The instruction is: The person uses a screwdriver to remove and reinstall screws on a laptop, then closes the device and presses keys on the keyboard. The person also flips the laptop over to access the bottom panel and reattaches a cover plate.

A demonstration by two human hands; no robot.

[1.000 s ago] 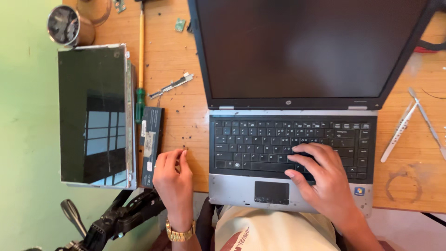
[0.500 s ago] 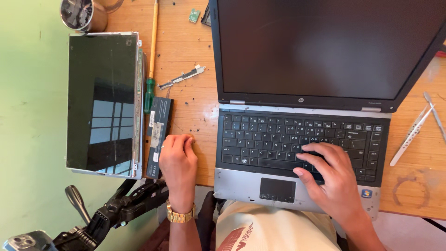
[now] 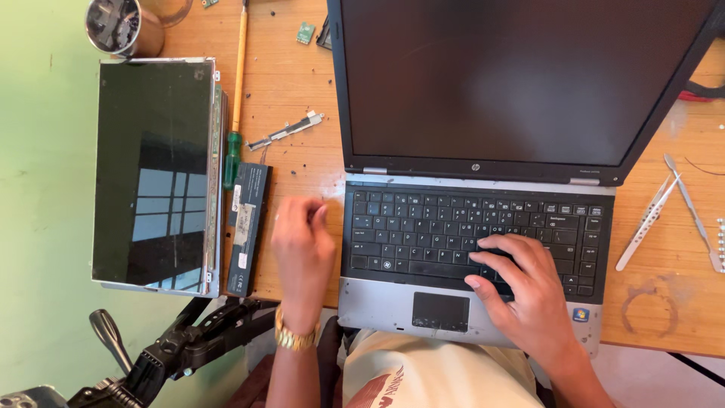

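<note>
While the right hand (image 3: 529, 302) was laid on the keyboard (image 3: 476, 234) of the open laptop (image 3: 483, 151), its fingers were spread loosely over the lower right keys and nothing was gripped by it. The left hand (image 3: 302, 249) was held just beside the laptop's left edge, over the wooden table (image 3: 294, 83), with its fingers curled inward; whether anything small was pinched between them could not be told. A gold wristwatch (image 3: 293, 336) was worn on that wrist. The laptop was set at the near edge of the table, its dark screen tilted back and its touchpad (image 3: 441, 311) close to the body.

Just left of the left hand, a black laptop battery (image 3: 248, 227) was laid lengthwise, and beside that a detached display panel (image 3: 155, 166) was placed flat. A yellow-shafted screwdriver with a green handle (image 3: 236, 113) was seen lying along the panel's right edge. A small metal bracket (image 3: 287, 131) was found near it, and a metal cup (image 3: 121, 26) at the far left corner. Metal tweezers (image 3: 649, 219) were laid to the right of the laptop.
</note>
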